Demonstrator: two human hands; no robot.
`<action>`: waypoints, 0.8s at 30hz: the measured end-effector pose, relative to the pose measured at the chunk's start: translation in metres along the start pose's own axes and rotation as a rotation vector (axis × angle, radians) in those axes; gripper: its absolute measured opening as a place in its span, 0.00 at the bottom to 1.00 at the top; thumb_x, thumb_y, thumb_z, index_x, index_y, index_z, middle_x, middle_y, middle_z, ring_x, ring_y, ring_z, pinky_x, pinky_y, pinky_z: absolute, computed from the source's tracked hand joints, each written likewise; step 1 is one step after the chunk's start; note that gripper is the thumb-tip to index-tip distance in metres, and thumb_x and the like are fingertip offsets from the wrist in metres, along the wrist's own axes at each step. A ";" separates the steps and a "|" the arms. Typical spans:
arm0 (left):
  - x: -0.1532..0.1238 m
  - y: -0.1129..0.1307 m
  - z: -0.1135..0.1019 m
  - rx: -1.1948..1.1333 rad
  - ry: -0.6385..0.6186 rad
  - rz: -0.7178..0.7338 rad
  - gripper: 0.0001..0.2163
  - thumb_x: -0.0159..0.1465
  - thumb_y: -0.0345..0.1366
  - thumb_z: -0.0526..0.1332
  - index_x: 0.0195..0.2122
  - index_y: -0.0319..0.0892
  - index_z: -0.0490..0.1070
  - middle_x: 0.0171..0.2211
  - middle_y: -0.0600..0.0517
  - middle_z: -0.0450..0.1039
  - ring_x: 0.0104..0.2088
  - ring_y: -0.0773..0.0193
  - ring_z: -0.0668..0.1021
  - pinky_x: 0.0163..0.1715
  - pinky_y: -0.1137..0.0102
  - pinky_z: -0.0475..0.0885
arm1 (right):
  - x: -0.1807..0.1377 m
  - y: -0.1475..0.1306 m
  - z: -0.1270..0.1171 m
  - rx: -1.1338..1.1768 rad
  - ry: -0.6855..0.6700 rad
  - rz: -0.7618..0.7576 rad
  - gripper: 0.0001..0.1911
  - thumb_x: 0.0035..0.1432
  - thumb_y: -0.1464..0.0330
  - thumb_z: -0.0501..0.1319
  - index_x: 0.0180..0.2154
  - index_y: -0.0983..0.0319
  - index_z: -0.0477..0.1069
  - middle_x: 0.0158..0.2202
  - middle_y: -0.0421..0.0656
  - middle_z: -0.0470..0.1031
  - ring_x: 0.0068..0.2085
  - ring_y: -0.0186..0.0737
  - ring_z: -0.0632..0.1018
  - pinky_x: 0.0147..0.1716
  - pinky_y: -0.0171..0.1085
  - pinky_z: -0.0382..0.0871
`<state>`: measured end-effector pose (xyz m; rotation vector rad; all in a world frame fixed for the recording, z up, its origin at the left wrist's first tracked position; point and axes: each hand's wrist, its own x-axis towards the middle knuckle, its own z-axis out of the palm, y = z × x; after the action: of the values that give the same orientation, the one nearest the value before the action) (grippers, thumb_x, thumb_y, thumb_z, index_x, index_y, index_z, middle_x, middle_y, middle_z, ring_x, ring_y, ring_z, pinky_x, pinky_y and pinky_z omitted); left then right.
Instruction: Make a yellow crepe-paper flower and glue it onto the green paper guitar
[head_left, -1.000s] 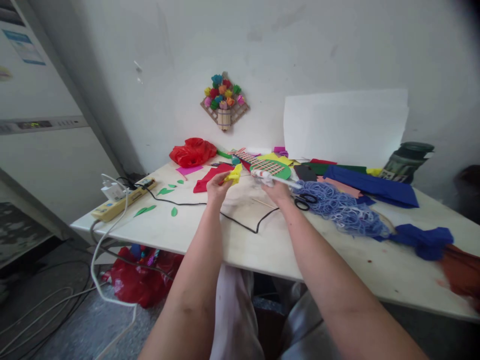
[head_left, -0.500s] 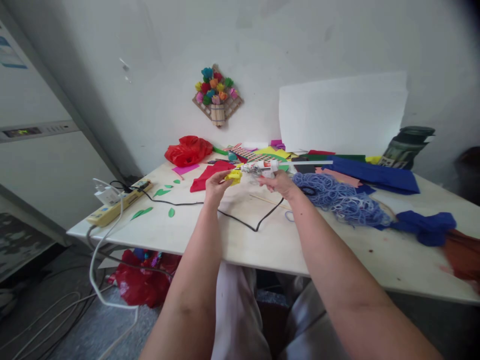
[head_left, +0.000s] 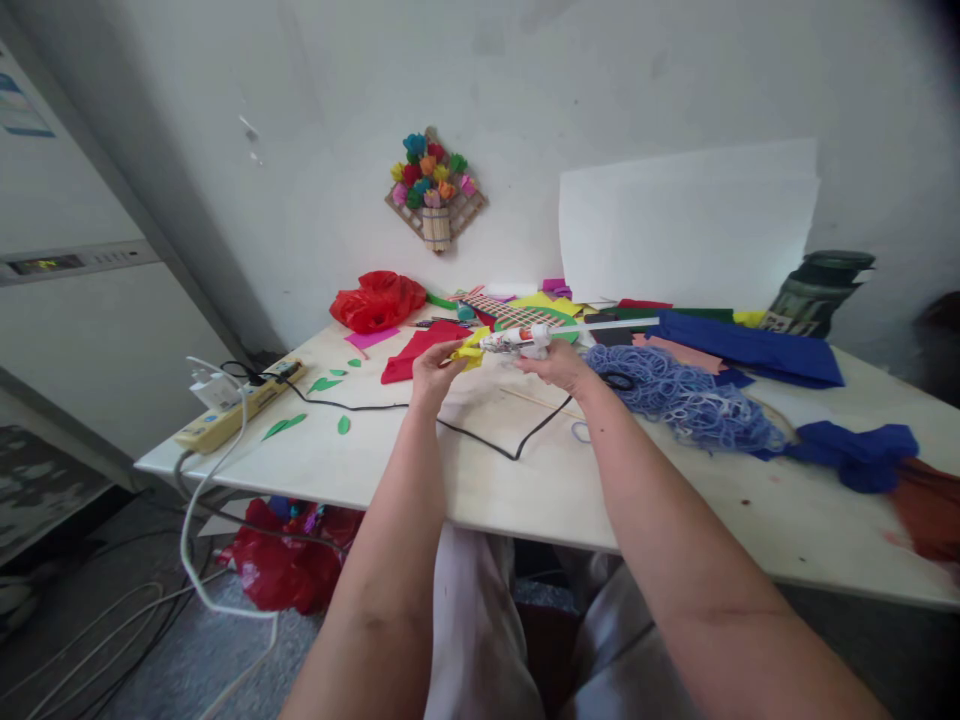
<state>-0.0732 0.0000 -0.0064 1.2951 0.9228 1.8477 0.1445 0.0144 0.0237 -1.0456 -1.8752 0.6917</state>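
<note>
My right hand (head_left: pixel 556 366) is closed round the handle of a white hot glue gun (head_left: pixel 517 340); a long pale glue stick (head_left: pixel 607 325) juts from its back end. My left hand (head_left: pixel 438 370) pinches a crumpled yellow piece of paper (head_left: pixel 471 350), small and folded. The gun's nozzle points left and meets the yellow paper, though whether it touches cannot be made out. A black cord (head_left: pixel 480 437) trails from below my right hand across the table to the left.
A power strip (head_left: pixel 247 405) lies at the table's left edge, near green paper leaves (head_left: pixel 325 384). Red paper (head_left: pixel 420 352) and a red plastic bag (head_left: pixel 378 301) are behind. Tangled blue yarn (head_left: pixel 675 400), blue paper (head_left: pixel 750 350) and a dark bottle (head_left: pixel 814 295) stand right.
The glue gun has tilted slightly, its back end with the glue stick rising a little. The yellow paper has turned a bit in my left fingers. Both hands stay nearly in place.
</note>
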 end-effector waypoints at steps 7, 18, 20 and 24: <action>0.000 -0.002 0.000 0.017 -0.006 0.011 0.19 0.39 0.36 0.74 0.34 0.39 0.77 0.37 0.45 0.79 0.39 0.56 0.79 0.44 0.60 0.73 | 0.003 -0.001 0.001 -0.243 0.004 -0.031 0.11 0.47 0.62 0.65 0.31 0.63 0.77 0.32 0.43 0.79 0.38 0.44 0.78 0.39 0.38 0.70; 0.000 -0.002 0.000 0.036 -0.012 0.002 0.19 0.39 0.37 0.74 0.35 0.40 0.78 0.37 0.46 0.79 0.39 0.56 0.79 0.42 0.61 0.73 | -0.001 -0.011 0.004 -0.447 0.021 -0.076 0.15 0.52 0.60 0.63 0.42 0.59 0.77 0.43 0.44 0.79 0.46 0.45 0.78 0.45 0.38 0.70; 0.000 -0.001 0.000 0.031 -0.013 0.000 0.19 0.39 0.37 0.74 0.34 0.40 0.78 0.37 0.46 0.79 0.38 0.57 0.79 0.42 0.61 0.73 | -0.001 -0.012 0.004 -0.470 0.019 -0.065 0.16 0.53 0.60 0.62 0.42 0.59 0.77 0.44 0.45 0.79 0.47 0.46 0.78 0.46 0.38 0.70; -0.001 0.001 0.001 0.032 0.010 -0.003 0.19 0.39 0.37 0.74 0.34 0.39 0.78 0.36 0.46 0.79 0.37 0.57 0.79 0.42 0.62 0.73 | -0.001 -0.012 0.003 -0.500 -0.003 -0.042 0.17 0.53 0.59 0.62 0.42 0.61 0.77 0.45 0.47 0.78 0.48 0.49 0.77 0.47 0.40 0.69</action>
<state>-0.0721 -0.0009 -0.0061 1.3043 0.9624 1.8454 0.1373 0.0075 0.0316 -1.3051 -2.1209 0.1948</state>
